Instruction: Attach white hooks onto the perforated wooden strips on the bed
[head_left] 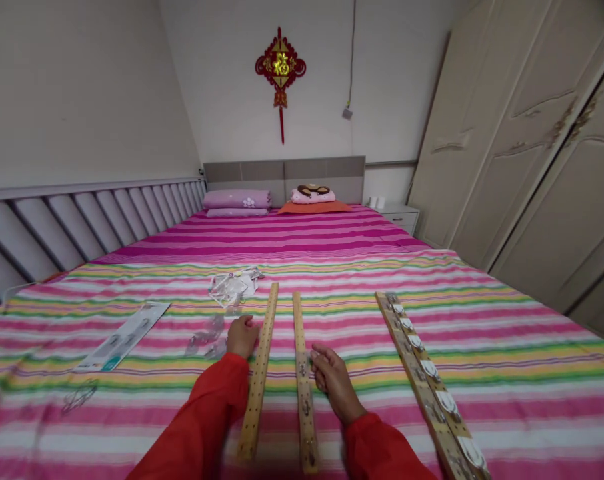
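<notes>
My left hand (pixel 243 337) is curled beside small clear plastic bags (pixel 207 335) of metal parts. What its fingers hold, if anything, is hidden. Just right of it lies a long wooden strip (pixel 263 360) with rows of small holes. A second strip (pixel 299 327) is parallel to it, with small metal fittings (pixel 306 407) along its nearer half. My right hand (pixel 335 380) hovers close to that strip's right edge, fingers loosely bent and apart, with nothing visible in them. Farther right, a pair of strips (pixel 422 380) carries metal fittings and white hook-like pieces (pixel 447 401).
A clear flat package (pixel 125 337) and a thin wire-like item (pixel 80 395) lie at left on the striped bedsheet (pixel 172 413). White pieces with crumpled plastic (pixel 236 285) rest beyond my left hand. A bed rail (pixel 82 220) and wardrobe (pixel 527 147) flank the bed.
</notes>
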Demonstrator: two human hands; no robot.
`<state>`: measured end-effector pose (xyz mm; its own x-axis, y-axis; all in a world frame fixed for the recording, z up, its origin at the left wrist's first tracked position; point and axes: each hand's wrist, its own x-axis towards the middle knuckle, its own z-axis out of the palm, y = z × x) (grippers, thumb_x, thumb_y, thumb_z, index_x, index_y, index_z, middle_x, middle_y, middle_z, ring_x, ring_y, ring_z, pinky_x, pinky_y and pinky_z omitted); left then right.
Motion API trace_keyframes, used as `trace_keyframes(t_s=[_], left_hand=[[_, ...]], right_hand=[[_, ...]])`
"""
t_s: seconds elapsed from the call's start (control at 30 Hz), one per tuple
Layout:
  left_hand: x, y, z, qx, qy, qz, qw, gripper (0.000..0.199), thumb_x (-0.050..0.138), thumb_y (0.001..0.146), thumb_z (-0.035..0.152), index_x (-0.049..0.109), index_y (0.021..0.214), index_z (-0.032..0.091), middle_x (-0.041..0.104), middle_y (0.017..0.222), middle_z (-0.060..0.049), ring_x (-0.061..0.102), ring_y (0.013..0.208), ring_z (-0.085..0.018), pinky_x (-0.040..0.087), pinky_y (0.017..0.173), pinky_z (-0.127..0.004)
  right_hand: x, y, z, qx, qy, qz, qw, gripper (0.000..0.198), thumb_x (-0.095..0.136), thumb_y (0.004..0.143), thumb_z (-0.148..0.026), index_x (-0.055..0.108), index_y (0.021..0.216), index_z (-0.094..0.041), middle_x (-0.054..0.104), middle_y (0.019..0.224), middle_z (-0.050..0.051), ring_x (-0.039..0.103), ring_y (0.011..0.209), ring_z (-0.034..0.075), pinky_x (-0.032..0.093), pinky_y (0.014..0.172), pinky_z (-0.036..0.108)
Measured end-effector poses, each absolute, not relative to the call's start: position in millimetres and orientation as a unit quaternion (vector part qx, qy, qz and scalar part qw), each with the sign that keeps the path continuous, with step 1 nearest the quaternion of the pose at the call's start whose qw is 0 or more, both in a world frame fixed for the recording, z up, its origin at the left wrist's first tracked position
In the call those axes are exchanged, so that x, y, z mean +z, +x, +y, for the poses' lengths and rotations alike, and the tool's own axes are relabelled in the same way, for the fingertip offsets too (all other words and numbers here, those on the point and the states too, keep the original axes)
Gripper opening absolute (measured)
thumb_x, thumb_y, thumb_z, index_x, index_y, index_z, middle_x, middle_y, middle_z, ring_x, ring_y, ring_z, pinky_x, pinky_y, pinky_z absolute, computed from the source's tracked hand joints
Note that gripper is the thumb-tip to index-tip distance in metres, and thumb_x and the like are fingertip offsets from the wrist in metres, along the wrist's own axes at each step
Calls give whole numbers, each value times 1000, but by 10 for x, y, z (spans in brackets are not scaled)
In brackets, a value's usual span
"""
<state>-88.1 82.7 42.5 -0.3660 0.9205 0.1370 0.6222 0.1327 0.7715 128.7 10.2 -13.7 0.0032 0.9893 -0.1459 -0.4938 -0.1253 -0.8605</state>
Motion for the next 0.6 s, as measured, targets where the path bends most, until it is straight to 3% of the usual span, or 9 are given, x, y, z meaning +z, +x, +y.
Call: trace_keyframes(t_s=[0.23,0.47,0.6], left_hand=[[201,-1007,986,326,526,782,69,52,61,71,37,56,109,3,64,95,-17,60,90,-25,45,80,-33],[208,-1039,1004,356,498,786,86,17,53,74,29,59,78,13,65,78,-12,60,75,-23,43,65,-31],[298,-1065,940,367,496,780,102,14,51,73,26,57,64,17,63,64,-7,57,63,-20,40,58,-28]], right_hand=[[-186,1289,127,633,-400,-311,585,51,76,60,-48,59,95,-16,51,48,-8,25,30,2,14,32,17],[-180,1292,121,632,-398,-310,589,49,76,61,-47,60,95,-15,53,49,-7,26,30,2,16,32,17],[-200,1288,143,632,-397,-307,591,49,76,60,-48,61,94,-15,53,50,-7,26,29,1,16,31,17]])
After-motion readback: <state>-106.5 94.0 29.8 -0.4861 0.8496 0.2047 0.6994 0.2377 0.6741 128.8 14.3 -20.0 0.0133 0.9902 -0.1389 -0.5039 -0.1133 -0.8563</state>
